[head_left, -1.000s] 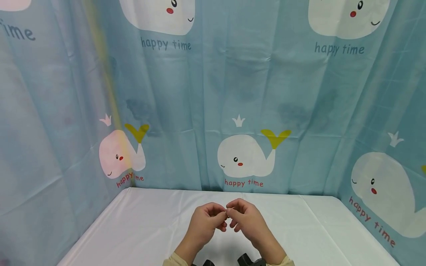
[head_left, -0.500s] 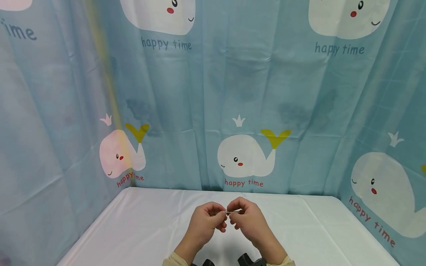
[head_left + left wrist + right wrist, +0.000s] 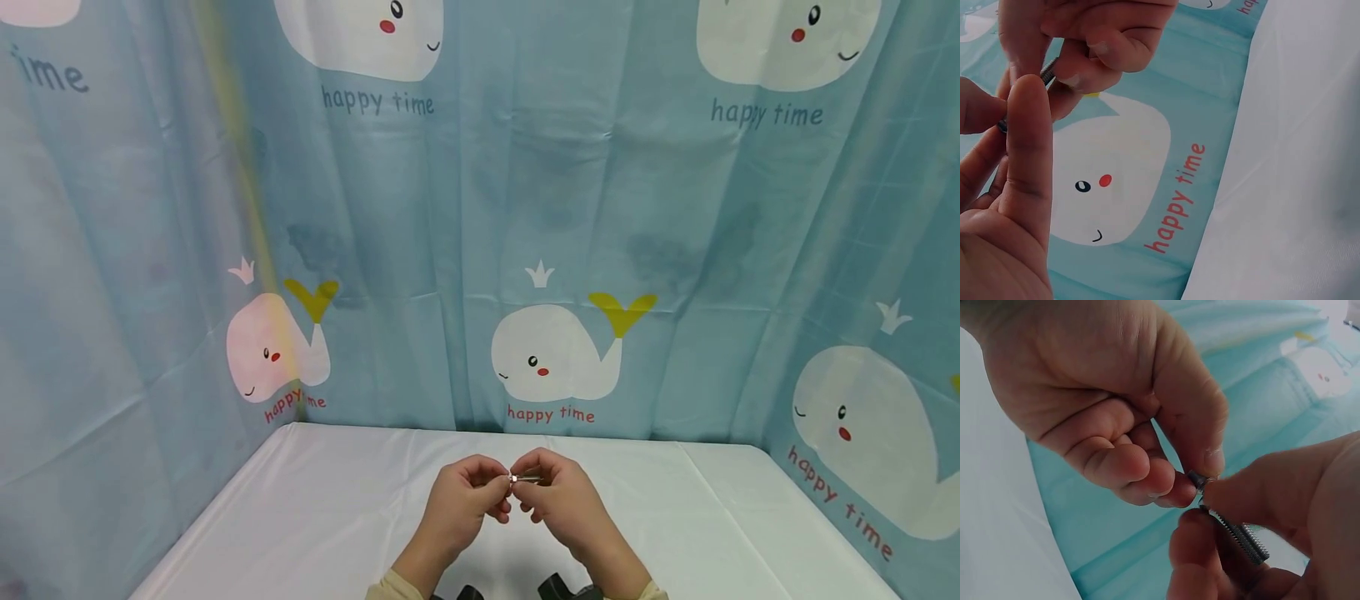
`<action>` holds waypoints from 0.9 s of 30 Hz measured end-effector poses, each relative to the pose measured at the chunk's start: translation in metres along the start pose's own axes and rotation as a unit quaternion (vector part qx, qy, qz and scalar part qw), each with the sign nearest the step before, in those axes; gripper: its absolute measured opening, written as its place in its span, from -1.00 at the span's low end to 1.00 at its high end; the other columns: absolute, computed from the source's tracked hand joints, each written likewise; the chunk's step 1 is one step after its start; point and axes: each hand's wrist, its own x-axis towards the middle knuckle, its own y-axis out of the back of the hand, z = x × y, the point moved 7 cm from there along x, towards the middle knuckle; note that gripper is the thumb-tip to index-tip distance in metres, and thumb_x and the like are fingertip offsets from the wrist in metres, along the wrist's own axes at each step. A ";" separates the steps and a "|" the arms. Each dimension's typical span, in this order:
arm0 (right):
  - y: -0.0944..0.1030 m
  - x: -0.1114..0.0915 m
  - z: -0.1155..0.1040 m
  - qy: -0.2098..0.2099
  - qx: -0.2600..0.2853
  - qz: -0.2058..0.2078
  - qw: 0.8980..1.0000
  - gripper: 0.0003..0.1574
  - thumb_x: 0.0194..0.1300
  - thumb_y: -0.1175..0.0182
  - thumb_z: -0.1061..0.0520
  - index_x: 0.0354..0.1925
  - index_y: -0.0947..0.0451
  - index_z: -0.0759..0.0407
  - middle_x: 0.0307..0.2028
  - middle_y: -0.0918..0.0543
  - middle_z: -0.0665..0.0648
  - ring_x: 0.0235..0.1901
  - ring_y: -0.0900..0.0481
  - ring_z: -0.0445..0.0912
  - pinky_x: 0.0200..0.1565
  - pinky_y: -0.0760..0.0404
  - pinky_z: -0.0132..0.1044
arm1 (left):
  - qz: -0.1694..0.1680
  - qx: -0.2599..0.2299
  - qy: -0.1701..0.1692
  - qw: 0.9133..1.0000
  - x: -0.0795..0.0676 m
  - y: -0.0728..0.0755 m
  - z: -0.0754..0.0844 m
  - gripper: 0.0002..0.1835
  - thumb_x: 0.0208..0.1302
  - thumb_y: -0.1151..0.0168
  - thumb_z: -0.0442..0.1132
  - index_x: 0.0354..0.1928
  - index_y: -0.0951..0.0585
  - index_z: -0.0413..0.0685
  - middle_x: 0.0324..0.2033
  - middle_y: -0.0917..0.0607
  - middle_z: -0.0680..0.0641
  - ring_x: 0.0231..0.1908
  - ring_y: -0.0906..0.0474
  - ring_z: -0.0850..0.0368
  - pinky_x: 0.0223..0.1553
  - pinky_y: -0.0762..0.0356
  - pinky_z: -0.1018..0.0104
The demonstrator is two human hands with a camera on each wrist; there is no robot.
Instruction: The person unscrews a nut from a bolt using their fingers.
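Over the white table, my two hands meet at a small metal bolt point(image 3: 528, 478) with a threaded shank. The thumb and fingers of my left hand point(image 3: 465, 500) pinch its head end. My right hand point(image 3: 558, 496) has its thumb and index finger around the bolt close to that end. In the right wrist view, the threaded bolt point(image 3: 1244, 537) runs back under my right hand point(image 3: 1329, 500), while my left hand point(image 3: 1097, 394) grips the head. The left wrist view shows only a short piece of thread on the bolt point(image 3: 1050, 72); fingers hide the rest.
A white-covered table point(image 3: 300, 517) spreads out below both hands. Behind it and at both sides hangs a blue curtain point(image 3: 390, 358) with whale prints. Dark devices point(image 3: 562, 587) are worn at the wrists, by the beige sleeves.
The bolt's shank, hidden behind my right fingers a second ago, now shows between them. My right thumb and fingers have shifted slightly along it; my left hand stays in place.
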 end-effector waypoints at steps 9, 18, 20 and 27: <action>0.000 -0.002 -0.001 -0.018 0.022 0.004 1.000 -0.70 0.40 -0.23 0.01 -0.15 -0.62 0.25 -0.36 -0.64 0.17 -0.53 -0.53 -0.03 -0.50 -0.57 -0.25 | -0.003 -0.008 -0.006 1.000 0.000 -0.001 0.001 -0.86 0.28 -0.33 -0.33 -0.22 -0.65 -0.30 -0.42 -0.70 -0.19 -0.51 -0.64 0.07 -0.39 -0.72 0.18; 0.000 0.000 -0.001 0.004 0.005 0.013 1.000 -0.88 0.31 -0.27 0.18 -0.23 -0.64 0.22 -0.33 -0.64 0.15 -0.45 -0.57 0.02 -0.46 -0.60 -0.20 | 0.001 -0.003 -0.002 1.000 0.000 0.000 0.000 -0.87 0.29 -0.33 -0.31 -0.23 -0.66 -0.28 -0.44 -0.69 -0.21 -0.52 -0.64 0.05 -0.39 -0.72 0.18; 0.001 -0.001 -0.002 0.008 0.008 0.015 1.000 -0.89 0.27 -0.27 0.21 -0.23 -0.64 0.23 -0.30 -0.63 0.15 -0.43 -0.59 0.03 -0.46 -0.61 -0.19 | 0.001 -0.004 -0.003 1.000 0.000 -0.001 0.001 -0.86 0.29 -0.32 -0.33 -0.23 -0.65 -0.30 -0.46 -0.68 -0.19 -0.52 -0.64 0.05 -0.39 -0.72 0.17; -0.002 -0.005 -0.002 -0.015 0.037 -0.004 0.999 -0.71 0.37 -0.24 0.09 -0.07 -0.60 0.28 -0.27 -0.66 0.17 -0.45 -0.59 0.03 -0.45 -0.60 -0.22 | 0.002 -0.007 -0.004 1.000 -0.002 -0.001 0.003 -0.85 0.29 -0.33 -0.31 -0.24 -0.65 -0.30 -0.48 -0.69 -0.16 -0.54 -0.64 0.06 -0.39 -0.72 0.18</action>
